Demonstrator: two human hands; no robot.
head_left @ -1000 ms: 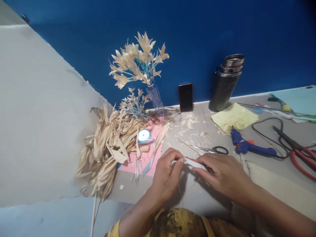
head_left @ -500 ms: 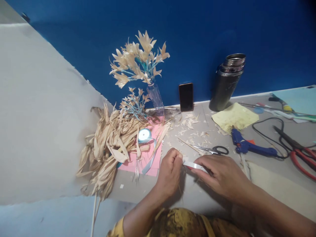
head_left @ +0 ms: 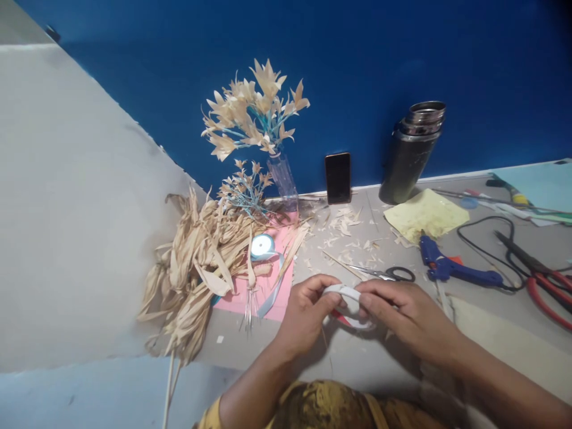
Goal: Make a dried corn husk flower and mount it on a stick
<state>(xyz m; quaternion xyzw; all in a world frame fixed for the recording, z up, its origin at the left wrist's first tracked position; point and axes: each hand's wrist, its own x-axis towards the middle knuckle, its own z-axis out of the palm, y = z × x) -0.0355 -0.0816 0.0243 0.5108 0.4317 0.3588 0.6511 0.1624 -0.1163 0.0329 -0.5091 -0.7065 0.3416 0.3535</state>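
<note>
Between my two hands is a roll of white tape [head_left: 343,289], ring-shaped, with a red patch showing low on its left side. My left hand [head_left: 307,311] pinches the roll's left rim between thumb and fingers. On the opposite rim, the fingers of my right hand [head_left: 404,313] are closed too. Just beyond them on the table lie small scissors [head_left: 384,273] with black handles. To the left, a spool of pale blue ribbon [head_left: 262,245] rests on pink paper [head_left: 286,238], its loose end trailing toward me.
Dried corn husks [head_left: 187,286] are heaped at left. Behind them, husk flowers [head_left: 250,113] stand in a clear bottle [head_left: 282,179]. A phone [head_left: 338,179] and steel flask [head_left: 411,155] stand by the wall. A blue glue gun [head_left: 460,268] and red-handled pliers [head_left: 545,280] lie at right.
The tape roll has turned from nearly edge-on to show its ring opening. My left hand has shifted from a fist beside it to a pinch on its rim.
</note>
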